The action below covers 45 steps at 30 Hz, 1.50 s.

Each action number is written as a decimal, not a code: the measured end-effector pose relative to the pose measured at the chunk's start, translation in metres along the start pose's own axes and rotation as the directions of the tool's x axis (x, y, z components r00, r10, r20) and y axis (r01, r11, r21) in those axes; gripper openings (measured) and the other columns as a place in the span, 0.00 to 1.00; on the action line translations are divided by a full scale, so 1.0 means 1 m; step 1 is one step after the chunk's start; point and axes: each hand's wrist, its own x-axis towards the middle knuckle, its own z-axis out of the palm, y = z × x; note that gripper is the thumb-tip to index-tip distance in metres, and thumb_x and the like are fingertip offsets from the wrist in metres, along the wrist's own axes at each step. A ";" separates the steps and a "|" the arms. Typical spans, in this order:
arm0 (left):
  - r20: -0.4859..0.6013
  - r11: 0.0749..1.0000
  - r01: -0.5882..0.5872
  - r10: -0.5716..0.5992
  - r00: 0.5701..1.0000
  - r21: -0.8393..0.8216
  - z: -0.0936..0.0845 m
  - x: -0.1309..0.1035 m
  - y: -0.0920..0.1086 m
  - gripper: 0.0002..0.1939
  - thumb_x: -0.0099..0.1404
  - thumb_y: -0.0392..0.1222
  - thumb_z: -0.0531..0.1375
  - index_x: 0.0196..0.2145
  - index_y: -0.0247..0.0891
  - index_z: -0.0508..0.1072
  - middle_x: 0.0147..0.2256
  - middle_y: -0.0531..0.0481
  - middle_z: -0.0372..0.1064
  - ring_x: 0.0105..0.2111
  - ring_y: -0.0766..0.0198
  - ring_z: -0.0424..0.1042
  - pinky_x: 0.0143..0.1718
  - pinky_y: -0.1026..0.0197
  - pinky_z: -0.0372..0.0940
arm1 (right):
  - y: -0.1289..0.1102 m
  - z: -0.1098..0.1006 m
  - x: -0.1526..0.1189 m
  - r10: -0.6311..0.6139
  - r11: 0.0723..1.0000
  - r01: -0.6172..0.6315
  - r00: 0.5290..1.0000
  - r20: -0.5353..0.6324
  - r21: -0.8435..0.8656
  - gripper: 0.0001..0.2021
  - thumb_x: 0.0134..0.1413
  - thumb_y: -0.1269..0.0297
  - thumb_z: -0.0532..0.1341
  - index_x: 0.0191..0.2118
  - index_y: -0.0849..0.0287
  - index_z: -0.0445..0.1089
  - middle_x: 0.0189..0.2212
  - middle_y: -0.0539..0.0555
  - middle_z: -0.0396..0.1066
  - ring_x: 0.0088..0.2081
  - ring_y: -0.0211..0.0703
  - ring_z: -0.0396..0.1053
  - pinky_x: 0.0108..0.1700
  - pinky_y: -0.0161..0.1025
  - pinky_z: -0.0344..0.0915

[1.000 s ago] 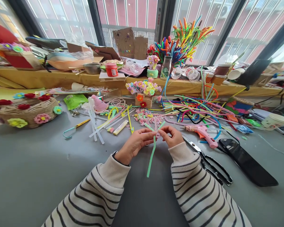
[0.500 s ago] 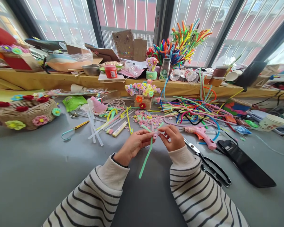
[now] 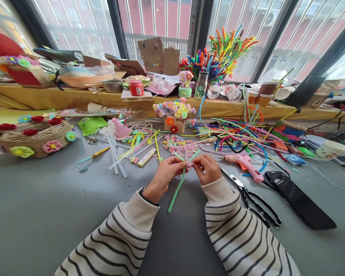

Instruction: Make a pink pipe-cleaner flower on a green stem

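Observation:
A light green pipe cleaner (image 3: 176, 191) hangs down toward me from a small pink coiled piece (image 3: 189, 166), with further green and pink ends sticking up above the fingers. My left hand (image 3: 165, 174) pinches the green and pink stems where they cross. From the right, my right hand (image 3: 208, 168) closes its fingertips on the pink piece. Scissors (image 3: 244, 189) lie beside my right sleeve, and a pink glue gun (image 3: 246, 165) rests just beyond them.
A black phone (image 3: 300, 199) lies at the right. Loose pipe cleaners (image 3: 232, 134) are piled behind the glue gun. A flower-trimmed basket (image 3: 36, 140) stands at the left, clear sticks (image 3: 116, 155) lie left of centre, and a small flower basket (image 3: 174, 123) is behind my hands.
My right hand has shifted slightly left, closer to my left hand. The hanging green end has swung up a little, and the whole view has moved slightly.

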 end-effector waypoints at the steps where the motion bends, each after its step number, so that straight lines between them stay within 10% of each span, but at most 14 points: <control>1: -0.004 1.000 -0.005 0.005 1.000 -0.001 0.000 0.000 0.000 0.10 0.42 0.39 0.61 0.20 0.32 0.64 0.20 0.53 0.66 0.23 0.72 0.66 0.31 0.65 0.62 | 0.000 0.001 0.000 0.043 0.998 -0.042 0.999 -0.004 0.040 0.07 0.47 0.65 0.52 0.24 0.60 0.63 0.21 0.52 0.60 0.23 0.36 0.58 0.24 0.32 0.59; 13: -0.047 1.000 0.008 -0.008 0.999 0.001 0.002 0.001 0.000 0.10 0.40 0.38 0.62 0.20 0.32 0.65 0.19 0.53 0.67 0.22 0.71 0.66 0.31 0.65 0.62 | -0.009 0.005 0.001 0.317 0.927 -0.319 0.947 0.039 0.195 0.06 0.41 0.64 0.54 0.21 0.59 0.59 0.21 0.49 0.56 0.21 0.33 0.57 0.19 0.30 0.58; 29: 0.177 0.957 0.216 -0.182 0.967 -0.194 -0.006 0.004 -0.002 0.05 0.46 0.35 0.59 0.25 0.33 0.68 0.25 0.50 0.69 0.25 0.70 0.68 0.33 0.67 0.63 | -0.001 0.008 0.002 0.170 0.977 -0.164 0.985 -0.031 0.133 0.06 0.44 0.64 0.52 0.24 0.60 0.61 0.21 0.51 0.60 0.23 0.36 0.58 0.28 0.36 0.58; 45: 0.095 0.975 0.146 -0.131 0.987 -0.170 -0.004 0.004 -0.003 0.06 0.44 0.34 0.60 0.23 0.33 0.66 0.23 0.53 0.67 0.24 0.71 0.68 0.32 0.68 0.63 | -0.002 -0.001 0.004 0.146 0.988 -0.144 0.989 -0.036 0.056 0.06 0.43 0.64 0.55 0.23 0.59 0.63 0.21 0.51 0.62 0.24 0.37 0.58 0.28 0.35 0.57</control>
